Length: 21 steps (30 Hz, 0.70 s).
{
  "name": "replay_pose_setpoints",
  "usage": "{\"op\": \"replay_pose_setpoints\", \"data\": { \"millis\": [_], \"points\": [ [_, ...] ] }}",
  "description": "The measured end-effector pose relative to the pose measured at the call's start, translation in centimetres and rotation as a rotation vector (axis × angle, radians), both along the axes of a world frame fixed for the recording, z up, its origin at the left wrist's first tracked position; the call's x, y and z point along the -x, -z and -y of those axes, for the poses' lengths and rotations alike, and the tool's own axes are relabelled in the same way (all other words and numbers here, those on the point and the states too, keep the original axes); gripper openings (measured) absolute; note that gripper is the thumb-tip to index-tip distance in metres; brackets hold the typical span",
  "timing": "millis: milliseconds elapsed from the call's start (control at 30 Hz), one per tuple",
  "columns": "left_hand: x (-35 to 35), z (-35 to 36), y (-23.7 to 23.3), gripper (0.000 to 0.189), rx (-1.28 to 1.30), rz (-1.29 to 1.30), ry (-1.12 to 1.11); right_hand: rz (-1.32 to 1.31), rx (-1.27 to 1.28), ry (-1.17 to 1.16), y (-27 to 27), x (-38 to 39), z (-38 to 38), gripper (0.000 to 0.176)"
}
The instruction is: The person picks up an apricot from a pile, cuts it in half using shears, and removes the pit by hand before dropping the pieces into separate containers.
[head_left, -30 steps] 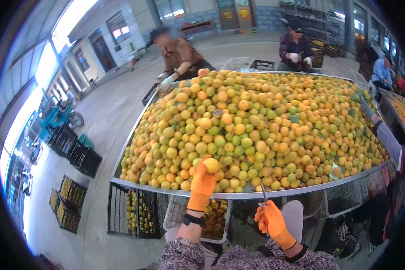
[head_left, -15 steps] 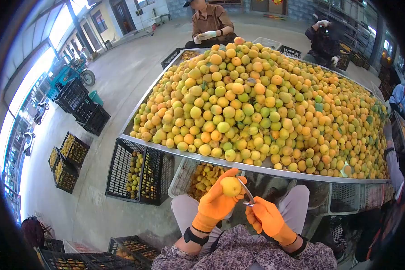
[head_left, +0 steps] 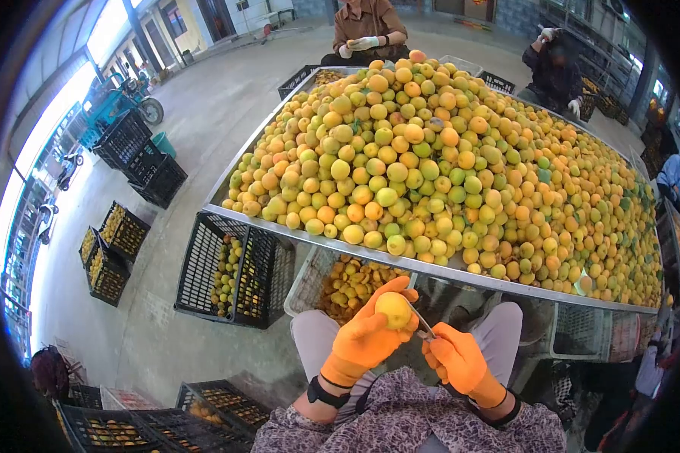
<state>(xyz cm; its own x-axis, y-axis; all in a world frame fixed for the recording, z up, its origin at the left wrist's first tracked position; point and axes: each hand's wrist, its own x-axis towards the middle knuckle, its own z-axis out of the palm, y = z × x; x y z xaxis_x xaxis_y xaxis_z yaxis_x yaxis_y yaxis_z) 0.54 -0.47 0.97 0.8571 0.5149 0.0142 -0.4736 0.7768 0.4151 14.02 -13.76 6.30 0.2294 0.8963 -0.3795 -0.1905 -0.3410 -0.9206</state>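
Note:
My left hand (head_left: pixel 364 340), in an orange glove, is closed round a yellow apricot (head_left: pixel 394 309), held up between thumb and fingers. My right hand (head_left: pixel 461 362), gloved the same, grips a small knife (head_left: pixel 421 321) whose thin blade lies along the apricot's right side. Both hands are over my lap, just in front of the metal table's rim (head_left: pixel 340 247). On that table rises a big heap of yellow, orange and greenish apricots (head_left: pixel 400 166). Below my left hand stands a pale crate (head_left: pixel 301 291) with split apricots (head_left: pixel 353 281) in it.
Left of my knees is a black crate (head_left: pixel 196 264) partly filled with apricots. More black crates (head_left: pixel 121 423) stand at lower left, others (head_left: pixel 121 241) farther off. Across the table sit a person in brown (head_left: pixel 366 30) and another in dark clothes (head_left: pixel 551 75). A blue three-wheeler (head_left: pixel 117 102) is parked behind.
The knife has turned, its blade now lying against the apricot's side, and the right hand has tilted with it. The view has shifted slightly. The far person's gloved hands have moved.

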Motion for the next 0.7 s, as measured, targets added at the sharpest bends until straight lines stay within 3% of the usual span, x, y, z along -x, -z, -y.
{"op": "replay_pose_setpoints", "data": {
  "millis": [167,233,367,467,533,700],
  "points": [
    [0.0,-0.1,1.1,0.068,-0.090,0.024,-0.006,0.016,-0.005,-0.022,0.3,0.0,0.3,0.020],
    [-0.1,-0.2,2.3,0.067,-0.090,0.076,0.009,-0.171,-0.033,0.039,0.4,-0.2,0.6,0.020],
    [-0.3,0.4,2.7,0.068,-0.091,0.053,-0.003,-0.200,-0.170,0.046,-0.7,0.1,0.5,0.021],
    [-0.4,1.0,1.3,0.068,-0.171,-0.003,-0.002,-0.217,-0.178,0.003,-0.9,0.6,-0.2,0.023],
    [-0.4,1.4,0.4,0.079,-0.244,-0.182,-0.068,-0.206,-0.226,-0.045,-0.1,0.6,-0.6,0.025],
    [-0.2,1.8,-0.7,0.078,-0.338,-0.253,-0.093,-0.190,-0.212,-0.050,0.8,0.6,-0.8,0.025]
  ]
}}
